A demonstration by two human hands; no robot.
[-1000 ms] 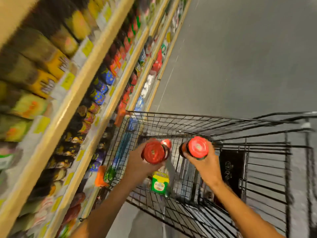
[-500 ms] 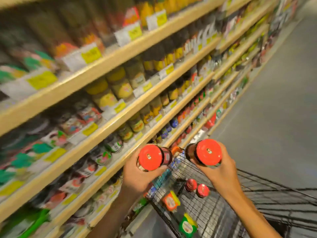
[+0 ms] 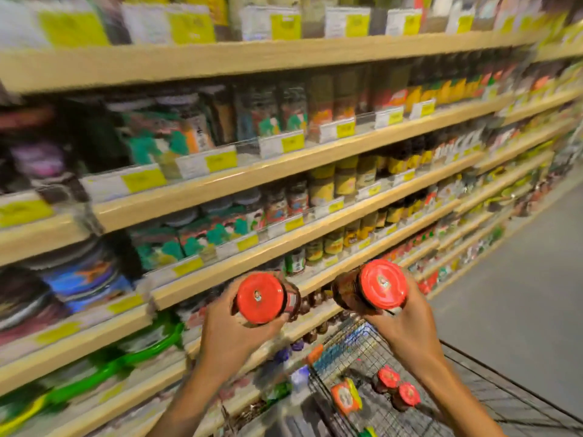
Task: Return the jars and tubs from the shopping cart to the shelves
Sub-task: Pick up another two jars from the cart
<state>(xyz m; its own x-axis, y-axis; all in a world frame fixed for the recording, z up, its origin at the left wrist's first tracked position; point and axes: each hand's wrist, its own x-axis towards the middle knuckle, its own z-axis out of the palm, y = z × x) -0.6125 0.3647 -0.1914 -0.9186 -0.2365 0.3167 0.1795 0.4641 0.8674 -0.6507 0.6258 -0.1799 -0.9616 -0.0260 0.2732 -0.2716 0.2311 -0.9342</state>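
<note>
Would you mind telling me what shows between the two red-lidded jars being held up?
In the head view, nothing is held between the left jar and the right jar; the gap shows only a shelf edge and small dark jars behind.

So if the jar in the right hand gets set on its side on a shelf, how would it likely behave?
The right-hand jar looks round with a flat red lid, so on its side it would probably roll. Its dark, see-through body suggests glass, likely breakable and heavy for its size. The right hand wraps it fully, so one hand seems enough.
</note>
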